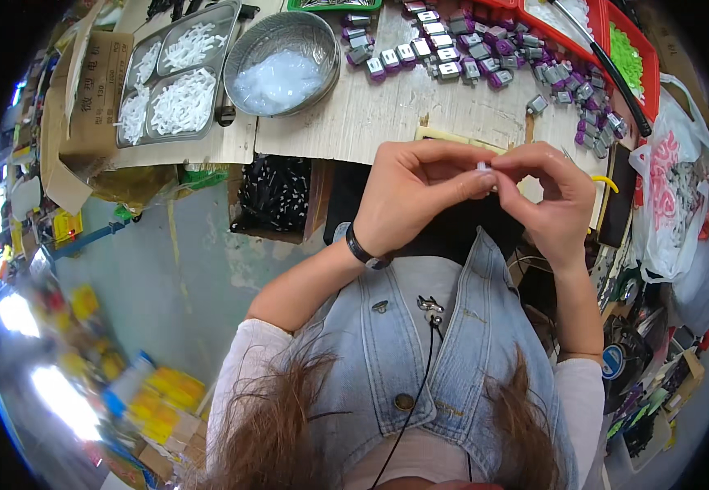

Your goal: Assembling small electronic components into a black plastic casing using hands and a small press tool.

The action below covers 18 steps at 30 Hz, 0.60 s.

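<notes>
My left hand and my right hand meet just off the table's near edge, fingertips almost touching. Thumb and fingers of the left are pinched on a small white plastic part. My right hand is also closed in a pinch at that part; its fingertips cover some of it, so its full shape is hidden. Past the hands, many small silver motors with purple ends lie scattered over the wooden table.
A metal bowl of whitish translucent material and a divided tray of white plastic pieces stand at the left. Red bins hold green and white pieces. A black rod leans there. Below is a box of black parts; a plastic bag hangs right.
</notes>
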Each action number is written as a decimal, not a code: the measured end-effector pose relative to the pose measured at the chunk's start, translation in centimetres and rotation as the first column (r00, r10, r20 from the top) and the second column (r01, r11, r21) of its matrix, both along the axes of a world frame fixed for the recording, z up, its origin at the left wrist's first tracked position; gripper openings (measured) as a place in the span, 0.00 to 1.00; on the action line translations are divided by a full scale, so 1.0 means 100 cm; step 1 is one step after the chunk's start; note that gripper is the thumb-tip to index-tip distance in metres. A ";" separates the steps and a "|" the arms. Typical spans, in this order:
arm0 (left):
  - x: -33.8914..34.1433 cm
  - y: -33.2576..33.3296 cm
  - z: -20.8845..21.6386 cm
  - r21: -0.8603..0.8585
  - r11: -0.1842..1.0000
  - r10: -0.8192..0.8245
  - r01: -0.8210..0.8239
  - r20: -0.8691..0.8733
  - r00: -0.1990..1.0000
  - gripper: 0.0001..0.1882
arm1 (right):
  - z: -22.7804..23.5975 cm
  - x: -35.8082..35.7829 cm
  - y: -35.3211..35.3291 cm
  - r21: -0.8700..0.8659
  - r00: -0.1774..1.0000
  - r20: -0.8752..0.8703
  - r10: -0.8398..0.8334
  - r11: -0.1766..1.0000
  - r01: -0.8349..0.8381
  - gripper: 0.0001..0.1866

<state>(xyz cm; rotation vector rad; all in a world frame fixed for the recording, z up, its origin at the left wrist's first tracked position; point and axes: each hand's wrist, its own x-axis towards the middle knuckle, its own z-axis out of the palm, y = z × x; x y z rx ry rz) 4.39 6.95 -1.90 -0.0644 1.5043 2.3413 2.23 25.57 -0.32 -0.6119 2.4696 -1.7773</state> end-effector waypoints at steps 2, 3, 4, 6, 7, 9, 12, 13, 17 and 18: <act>-0.002 0.001 0.000 0.034 0.999 0.016 -0.016 -0.007 1.000 0.14 | 0.000 0.002 -0.002 -0.030 0.999 0.024 -0.040 0.999 0.041 0.09; -0.002 0.002 0.000 0.051 0.998 0.026 -0.026 -0.009 1.000 0.15 | -0.001 0.001 -0.003 -0.036 0.999 0.001 -0.039 0.999 0.039 0.09; -0.002 0.003 0.000 0.057 0.998 0.031 -0.032 0.003 1.000 0.15 | -0.003 0.000 -0.004 -0.041 0.999 -0.022 -0.038 0.998 0.037 0.08; 0.000 0.007 0.000 0.050 0.997 0.051 -0.052 0.024 0.998 0.15 | -0.007 -0.002 -0.001 -0.029 1.000 -0.009 -0.014 0.999 0.014 0.08; 0.000 0.008 0.000 0.047 0.997 0.061 -0.062 0.034 0.998 0.15 | -0.008 -0.002 0.001 -0.022 1.000 -0.003 -0.003 1.000 0.003 0.08; 0.001 0.009 0.001 -0.004 1.000 0.031 -0.031 0.001 1.000 0.16 | -0.007 0.000 0.004 -0.018 1.000 -0.018 -0.010 1.000 0.009 0.08; 0.003 0.012 -0.004 -0.025 0.999 0.022 -0.023 -0.061 0.998 0.16 | -0.005 0.004 0.008 -0.007 0.998 -0.056 -0.017 1.000 0.016 0.08; 0.004 0.013 -0.007 -0.023 0.999 0.025 -0.027 -0.084 0.996 0.16 | -0.004 0.005 0.009 0.008 0.997 -0.073 -0.017 1.000 0.018 0.08; 0.009 0.015 -0.017 0.032 0.999 0.024 -0.020 -0.135 0.991 0.19 | -0.003 0.011 0.011 0.048 0.995 -0.104 0.006 0.999 -0.001 0.08; 0.010 0.013 -0.016 0.025 1.000 0.016 -0.013 -0.150 0.988 0.20 | -0.004 0.013 0.012 0.057 0.995 -0.103 0.015 0.998 -0.009 0.08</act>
